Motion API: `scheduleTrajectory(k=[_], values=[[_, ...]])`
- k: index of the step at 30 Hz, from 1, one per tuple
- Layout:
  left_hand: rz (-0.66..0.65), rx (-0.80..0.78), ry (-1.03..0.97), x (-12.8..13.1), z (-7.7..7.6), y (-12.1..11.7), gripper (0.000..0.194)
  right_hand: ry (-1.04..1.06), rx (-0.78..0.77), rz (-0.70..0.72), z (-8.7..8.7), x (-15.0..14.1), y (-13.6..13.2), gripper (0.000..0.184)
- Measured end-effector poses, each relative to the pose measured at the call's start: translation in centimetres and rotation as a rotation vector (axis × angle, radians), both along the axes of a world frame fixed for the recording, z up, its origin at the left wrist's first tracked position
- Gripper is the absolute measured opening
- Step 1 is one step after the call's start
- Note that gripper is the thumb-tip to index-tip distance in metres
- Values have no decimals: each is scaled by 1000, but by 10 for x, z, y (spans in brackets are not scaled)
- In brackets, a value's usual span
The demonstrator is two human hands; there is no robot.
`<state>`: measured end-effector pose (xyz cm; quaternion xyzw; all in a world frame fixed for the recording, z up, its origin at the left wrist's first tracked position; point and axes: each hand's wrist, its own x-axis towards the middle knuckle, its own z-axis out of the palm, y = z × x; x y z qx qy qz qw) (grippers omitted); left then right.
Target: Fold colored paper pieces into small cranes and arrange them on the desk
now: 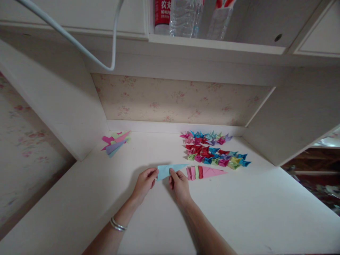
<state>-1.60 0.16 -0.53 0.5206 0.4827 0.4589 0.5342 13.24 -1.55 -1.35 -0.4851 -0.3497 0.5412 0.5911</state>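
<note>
A light blue piece of folded paper [164, 171], narrowing to a point on the right, is held between my two hands above the white desk. My left hand [145, 182] pinches its wide left end between thumb and fingers. Farther along, my right hand [179, 184] grips its lower edge, thumb on top. Just right of that hand lies an overlapping row of folded paper pieces [209, 172] in pink, green and red, tapering to the right. Behind it stand rows of small colourful origami cranes [207, 150].
More folded paper strips [115, 142] in pink, green and purple lie at the desk's back left. A white cable [106, 66] hangs in front of the upper cabinet. Plastic bottles [183, 17] stand on the shelf [212, 43] overhead. Side panels [292, 113] border the white desk [239, 212].
</note>
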Motion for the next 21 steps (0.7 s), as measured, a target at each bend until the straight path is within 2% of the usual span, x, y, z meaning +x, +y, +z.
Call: scheduleTrajectory(k=[21], values=[[11,1,-16,0,2,-1,35,8,-6,-5,0,0,-1,38]])
